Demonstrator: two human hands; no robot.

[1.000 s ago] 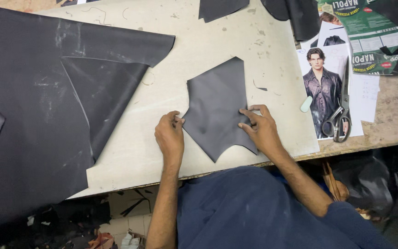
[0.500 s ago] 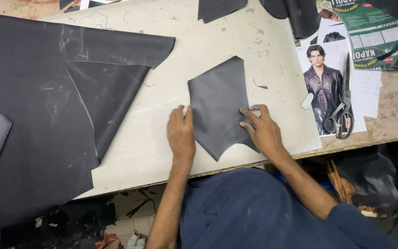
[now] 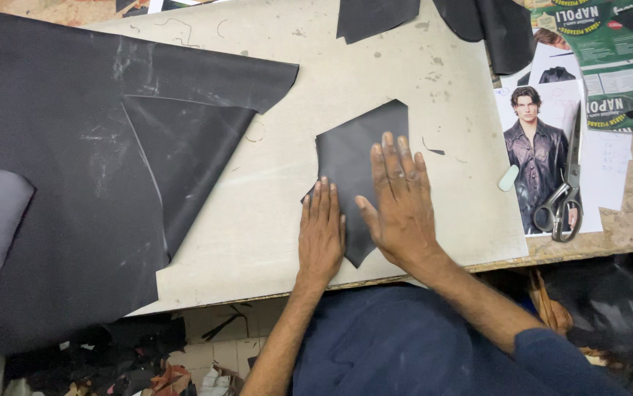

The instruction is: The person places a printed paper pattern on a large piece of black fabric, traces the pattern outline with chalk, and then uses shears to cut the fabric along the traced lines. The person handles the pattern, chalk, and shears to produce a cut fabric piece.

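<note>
- Head camera view, looking straight down at two bare hands pressed flat on a small piece of black leather.
- Right hand [image 3: 401, 205] lies palm down on the leather piece [image 3: 353, 158], fingers straight and close together, pointing away from the body, thumb spread out to the left; it grips nothing.
- Left hand [image 3: 321, 229] lies flat just beside it, fingers straight and held together, resting on the lower left edge of the same piece, partly on the board; it also grips nothing.
- That leather piece is dark, matte and roughly five-sided, with a point at the bottom that shows between the two wrists. It sits near the front edge of the board, a little right of centre.
- Under it is a pale, scuffed cutting board [image 3: 272, 191] that covers most of the worktop.
- To the left, well apart from the hands, a large sheet of black leather [image 3: 59, 183] spreads over the board, with one triangular flap folded over on itself.
- To the right, a printed photo sheet [image 3: 540, 147] shows a figure in a dark jacket; metal scissors [image 3: 566, 191] lie on it, and a small pale chalk piece [image 3: 508, 178] sits at its left edge.
- More black leather scraps [image 3: 375, 16] lie along the far edge.
- At the bottom, dark blue clothing [image 3: 404, 345] covers the person's lap and right sleeve.
</note>
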